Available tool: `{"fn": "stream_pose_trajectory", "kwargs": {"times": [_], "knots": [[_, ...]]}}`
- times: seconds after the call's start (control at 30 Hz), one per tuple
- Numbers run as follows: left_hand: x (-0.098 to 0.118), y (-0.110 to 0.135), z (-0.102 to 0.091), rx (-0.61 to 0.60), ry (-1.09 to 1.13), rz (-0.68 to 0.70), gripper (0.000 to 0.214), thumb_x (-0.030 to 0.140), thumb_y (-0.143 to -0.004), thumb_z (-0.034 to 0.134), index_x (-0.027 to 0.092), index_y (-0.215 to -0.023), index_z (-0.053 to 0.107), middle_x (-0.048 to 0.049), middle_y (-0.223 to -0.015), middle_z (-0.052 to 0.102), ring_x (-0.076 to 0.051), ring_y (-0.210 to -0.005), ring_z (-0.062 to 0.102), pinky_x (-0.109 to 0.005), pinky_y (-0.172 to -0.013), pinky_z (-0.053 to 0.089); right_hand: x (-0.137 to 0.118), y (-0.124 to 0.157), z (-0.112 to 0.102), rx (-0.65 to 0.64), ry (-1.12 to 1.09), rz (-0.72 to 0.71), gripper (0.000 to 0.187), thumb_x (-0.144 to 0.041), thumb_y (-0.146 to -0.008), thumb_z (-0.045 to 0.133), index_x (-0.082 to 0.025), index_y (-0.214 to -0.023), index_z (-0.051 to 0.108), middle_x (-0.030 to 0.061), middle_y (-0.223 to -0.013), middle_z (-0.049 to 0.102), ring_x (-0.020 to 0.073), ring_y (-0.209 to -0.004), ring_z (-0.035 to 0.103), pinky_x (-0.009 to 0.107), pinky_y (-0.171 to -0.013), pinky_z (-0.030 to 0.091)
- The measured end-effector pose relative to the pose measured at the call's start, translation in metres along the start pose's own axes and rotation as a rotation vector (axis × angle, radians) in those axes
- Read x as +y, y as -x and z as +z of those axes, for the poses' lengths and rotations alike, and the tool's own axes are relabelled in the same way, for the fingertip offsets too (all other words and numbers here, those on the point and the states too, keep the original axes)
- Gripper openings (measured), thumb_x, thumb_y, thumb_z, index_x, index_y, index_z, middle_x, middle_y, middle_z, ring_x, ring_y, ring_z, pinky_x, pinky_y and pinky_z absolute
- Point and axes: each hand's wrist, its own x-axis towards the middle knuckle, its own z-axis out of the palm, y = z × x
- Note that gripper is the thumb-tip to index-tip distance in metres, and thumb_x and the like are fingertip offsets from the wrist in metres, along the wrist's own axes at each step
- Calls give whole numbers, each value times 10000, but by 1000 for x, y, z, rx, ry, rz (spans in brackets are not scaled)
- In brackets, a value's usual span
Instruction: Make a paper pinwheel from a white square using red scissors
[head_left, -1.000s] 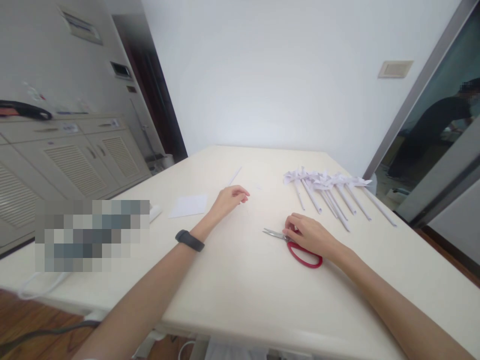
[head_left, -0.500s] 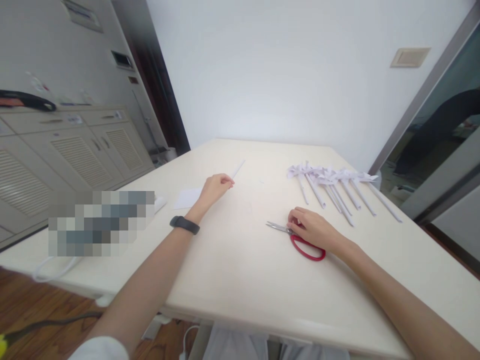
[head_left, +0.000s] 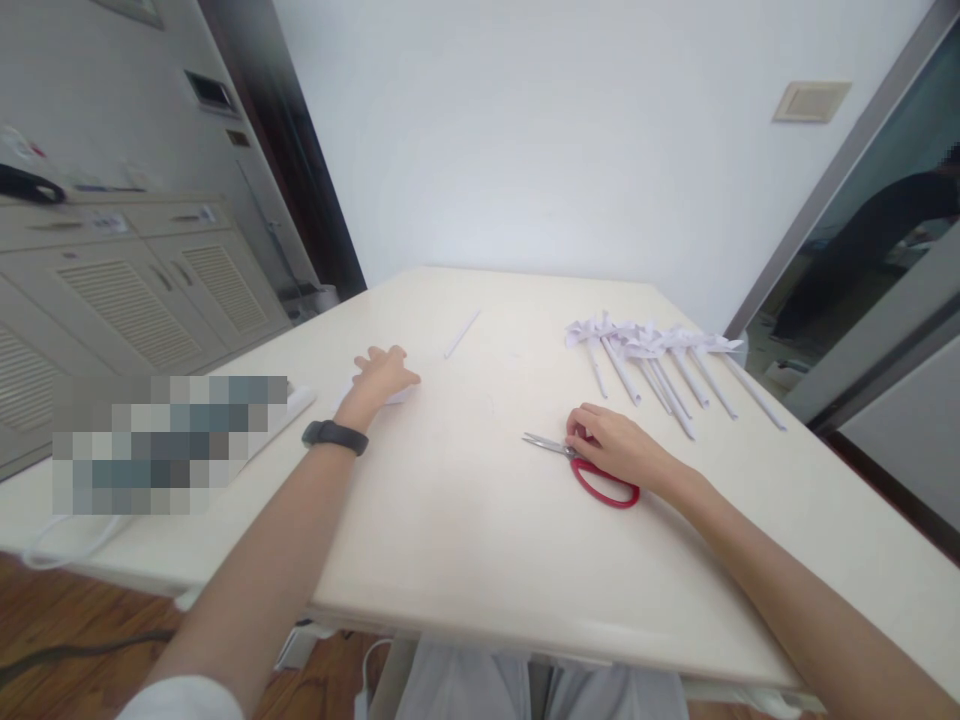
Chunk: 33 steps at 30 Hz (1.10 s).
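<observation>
My left hand (head_left: 381, 372) lies flat with fingers spread on a small white sheet of paper (head_left: 397, 396), covering most of it. A black band is on that wrist. My right hand (head_left: 611, 448) rests on red-handled scissors (head_left: 592, 476) that lie on the cream table (head_left: 465, 540), fingers curled over the handle, blades pointing left. A thin rolled paper stick (head_left: 461, 334) lies beyond my left hand. A row of several white paper pinwheels on rolled sticks (head_left: 660, 362) lies to the right of it.
Pale cabinets (head_left: 135, 290) stand along the left wall. A blurred patch covers something on the table's left edge, with a white cable (head_left: 67, 555) hanging there. A person in dark clothes (head_left: 862, 250) shows behind glass at right.
My left hand has drawn back and left from near the paper stick onto the white sheet and opened flat. My right hand has stayed on the scissors.
</observation>
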Motion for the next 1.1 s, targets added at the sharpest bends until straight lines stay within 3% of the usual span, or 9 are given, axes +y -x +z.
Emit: {"fn": "stream_pose_trajectory", "kwargs": {"times": [0.17,0.4,0.67,0.93,1.1], "knots": [[6,13,-9,-101,-68,-33,630,258,-706,562,82,-1297,434,-275,-1264,440,-404,-1099,499,-419,-799,430,0,-1,0,-4,-3,1,138,-307,-882,436,-219,-846,535,16,-856,583,145,-737,530,270,-656,387],[8,20,-14,-115,-127,-15,642,149,-697,518,65,-1322,400,-268,-1251,456,-345,-1042,542,-367,-757,458,-2,-1,0,-4,1,3,140,-297,-882,433,-217,-844,541,17,-855,589,146,-740,530,268,-650,388],[3,14,-11,-141,-137,41,640,261,-716,525,108,-1324,397,-234,-1264,463,-334,-1033,558,-367,-784,465,-2,-1,-1,-15,7,7,149,-292,-881,439,-203,-833,549,34,-851,589,149,-742,538,275,-675,397],[3,9,-3,-150,-166,66,654,158,-674,518,48,-1308,407,-291,-1232,467,-366,-997,571,-371,-726,464,-3,-2,-2,-11,14,2,134,-280,-879,439,-202,-833,537,30,-841,587,149,-737,534,271,-667,392],[-1,6,-4,-176,-151,116,647,233,-696,521,109,-1321,414,-230,-1245,497,-320,-993,590,-333,-745,471,-2,-2,-1,-9,13,-2,132,-282,-877,438,-203,-828,532,27,-842,584,148,-734,527,269,-662,389]]}}
